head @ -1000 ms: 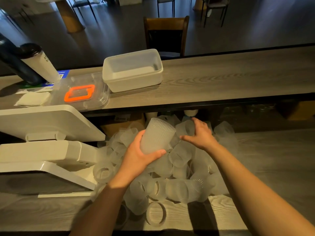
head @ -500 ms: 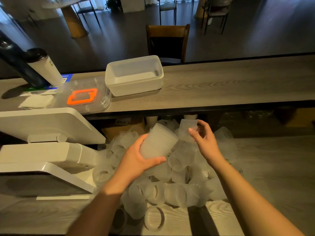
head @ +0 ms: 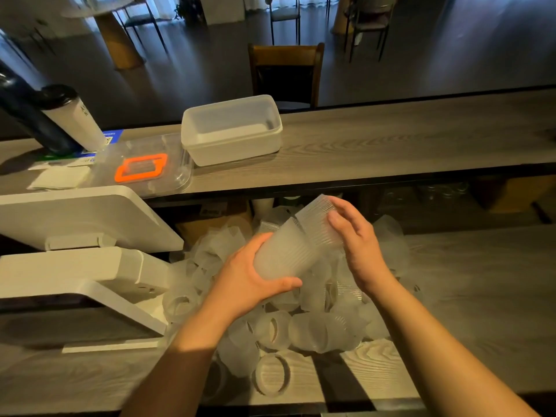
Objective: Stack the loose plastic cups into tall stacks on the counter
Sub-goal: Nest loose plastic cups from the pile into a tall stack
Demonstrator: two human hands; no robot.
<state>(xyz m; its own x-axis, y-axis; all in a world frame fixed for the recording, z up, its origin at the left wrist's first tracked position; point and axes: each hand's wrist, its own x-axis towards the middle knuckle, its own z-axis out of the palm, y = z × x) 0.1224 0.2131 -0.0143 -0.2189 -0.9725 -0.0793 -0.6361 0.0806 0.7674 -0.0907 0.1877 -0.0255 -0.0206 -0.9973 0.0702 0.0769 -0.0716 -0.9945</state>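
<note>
A heap of frosted ribbed plastic cups point(head: 301, 320) lies on the lower wooden counter point(head: 469, 296), in front of me. My left hand point(head: 246, 278) grips one cup point(head: 282, 254), tilted with its mouth up and to the right. My right hand point(head: 355, 239) holds a second ribbed cup point(head: 316, 221) by its side. That cup's lower end meets the mouth of the left cup, at an angle. How far it sits inside I cannot tell.
A white screen on its stand point(head: 75, 230) fills the left of the counter. On the raised bar top point(head: 391, 145) stand a white tub point(head: 231, 127), a clear lid with an orange ring point(head: 141, 167) and a tumbler point(head: 72, 118).
My right hand picked a cup out of the heap and brought it up to the mouth of the cup in my left hand. The left hand stayed about where it was.
</note>
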